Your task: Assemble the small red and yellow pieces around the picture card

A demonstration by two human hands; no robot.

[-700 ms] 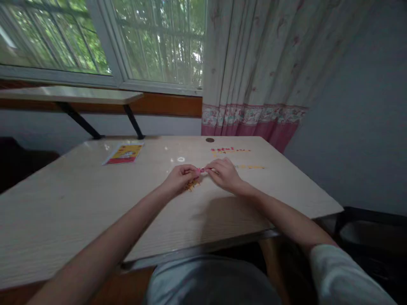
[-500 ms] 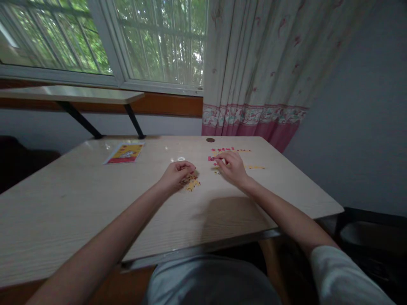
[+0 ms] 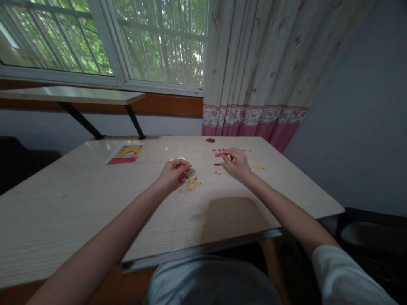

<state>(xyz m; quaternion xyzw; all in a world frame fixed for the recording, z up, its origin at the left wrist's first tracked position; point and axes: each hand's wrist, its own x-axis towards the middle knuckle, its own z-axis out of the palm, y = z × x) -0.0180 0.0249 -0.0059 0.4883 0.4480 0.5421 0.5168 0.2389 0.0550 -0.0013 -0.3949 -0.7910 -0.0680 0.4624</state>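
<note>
Small red and yellow jigsaw pieces lie on a pale wooden table (image 3: 79, 203). My right hand (image 3: 237, 163) reaches toward the far side and pinches a red puzzle piece (image 3: 219, 154) against a row of joined red pieces (image 3: 218, 150). My left hand (image 3: 171, 173) rests curled beside a little heap of loose yellow and red pieces (image 3: 190, 182), fingertips touching them; whether it holds one is hidden. More yellow pieces (image 3: 257, 167) lie just right of my right hand.
A red and yellow picture card (image 3: 124, 153) lies at the far left of the table. A small dark round spot (image 3: 210, 140) sits near the far edge. Behind are a window, a wall shelf (image 3: 70, 95) and a curtain (image 3: 254, 67). A dark chair (image 3: 372, 228) stands at the right.
My hands were together at the centre holding a red piece between them. They have parted: the right carried the piece away to the red row, the left settled onto the loose heap.
</note>
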